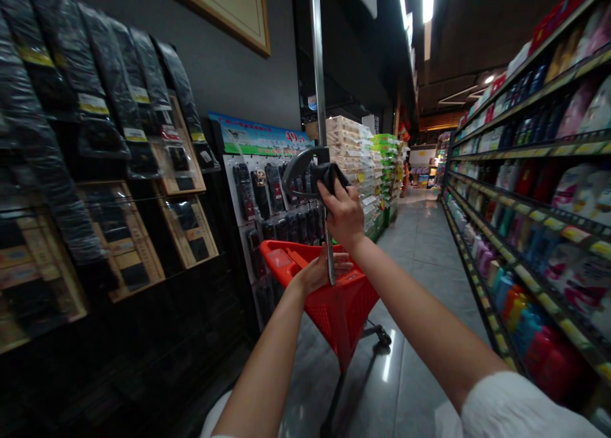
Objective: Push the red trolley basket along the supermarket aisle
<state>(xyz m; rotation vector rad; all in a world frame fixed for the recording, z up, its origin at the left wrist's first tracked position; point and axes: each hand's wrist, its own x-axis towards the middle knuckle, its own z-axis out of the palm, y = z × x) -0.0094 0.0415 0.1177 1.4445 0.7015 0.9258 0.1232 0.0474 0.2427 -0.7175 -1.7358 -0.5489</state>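
Observation:
A shiny metal pole [318,62] stands upright in front of me, a grey curved handle [296,170] fixed to it. My right hand [344,212] has its fingers bent around what looks like a black cloth [333,172] beside that handle, against the pole. Lower down, my left hand [317,272] lies behind the pole's lower end, palm facing it and fingers stretched to the right. Whether the palm touches the metal, I cannot tell. Behind and below both hands is a red plastic shopping cart [341,310] with a wheel on a dark frame.
On the left wall hang plastic-wrapped belts [71,56] and boxed goods [126,260]. A rack of small packaged items [274,186] stands behind the cart. Shelves of bottles [539,196] line the right side. Between them runs a grey tiled aisle [420,234], with stacked packs [351,158] along its left.

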